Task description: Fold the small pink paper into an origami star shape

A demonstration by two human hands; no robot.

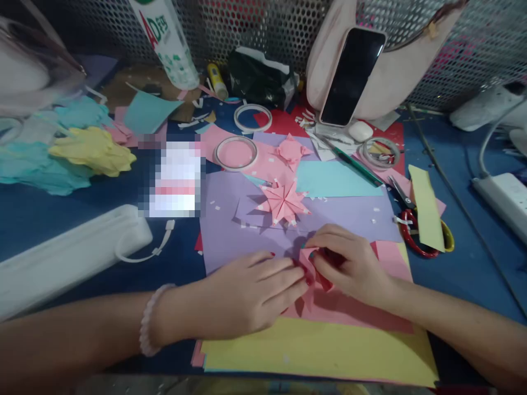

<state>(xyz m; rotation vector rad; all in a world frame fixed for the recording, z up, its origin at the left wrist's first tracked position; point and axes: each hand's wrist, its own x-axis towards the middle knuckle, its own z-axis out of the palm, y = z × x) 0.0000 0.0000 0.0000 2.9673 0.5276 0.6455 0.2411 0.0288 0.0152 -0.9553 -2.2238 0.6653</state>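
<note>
Both my hands meet over a small pink folded paper piece (pixel 309 262) lying on a stack of coloured sheets. My left hand (pixel 251 293) lies with fingers stretched flat, fingertips pressing the piece's left edge. My right hand (pixel 349 262) is curled, its fingers pinching the pink piece from the right. A finished pink paper star (pixel 283 203) lies on the purple sheet (pixel 230 225) just beyond my hands. A second pink folded shape (pixel 291 149) sits farther back.
Yellow sheet (pixel 321 351) lies nearest me. Red-handled scissors (pixel 411 227) and a yellow strip (pixel 426 206) lie right, tape rolls (pixel 236 152) behind. A phone (pixel 352 74) leans at the back, a bottle (pixel 167 41) back left, crumpled paper (pixel 93 148) left, a white case (pixel 61 252) front left, a power strip (pixel 504 200) right.
</note>
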